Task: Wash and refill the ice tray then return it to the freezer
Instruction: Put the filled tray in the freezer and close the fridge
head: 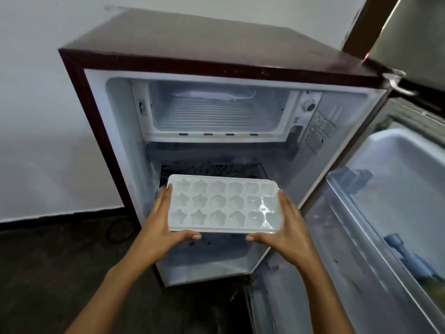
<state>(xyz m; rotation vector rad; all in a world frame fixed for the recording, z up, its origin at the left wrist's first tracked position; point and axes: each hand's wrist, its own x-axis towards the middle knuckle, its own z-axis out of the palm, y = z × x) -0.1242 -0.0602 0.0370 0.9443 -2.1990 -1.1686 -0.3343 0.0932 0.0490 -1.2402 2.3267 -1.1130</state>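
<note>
A white ice tray (224,204) with several star and heart shaped cells is held level in front of the open small fridge (101,131). My left hand (161,220) grips its left end, thumb under the near edge. My right hand (286,227) grips its right end the same way. The cells on the right glisten as if holding water. The freezer compartment (216,112) sits open at the top of the fridge, above the tray, with frost at its back and nothing else inside.
The fridge door (385,213) stands open to the right, with a bottle (409,261) on its lower shelf. A thermostat dial (309,105) sits right of the freezer. A dark wire shelf (216,168) lies behind the tray. White wall and dark floor on the left.
</note>
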